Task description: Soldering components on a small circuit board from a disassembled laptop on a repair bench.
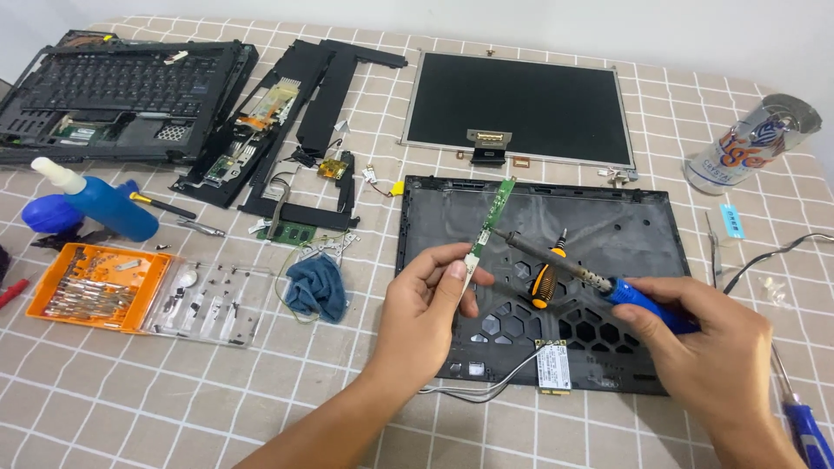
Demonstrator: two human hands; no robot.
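Below us spreads a checked tablecloth (174,408) strewn with laptop parts. Largest is the bare screen panel (521,108) at the top, then the black lid shell (599,234) in front of us, then the keyboard base (113,95) at far left. Smaller things follow: a blue bottle (109,208), an orange bit tray (95,287), a blue cloth (317,287), a can (751,143) at right.

Over the shell, our left hand (426,317) pinches the lower end of a narrow green board (493,213), fingers closed on it, the strip tilting up and away. Our right hand (704,347) is wrapped around the blue handle of a soldering iron (573,269), whose tip sits at the board just above the left fingers.

We judge the risks plain: the tip is very near the fingertips and could burn them, and a slip could scorch the shell or the small card (553,365) below.

We cannot make out the exact contact point, nor whether the iron is hot. A second blue handle (808,434) is cut off at the bottom right.
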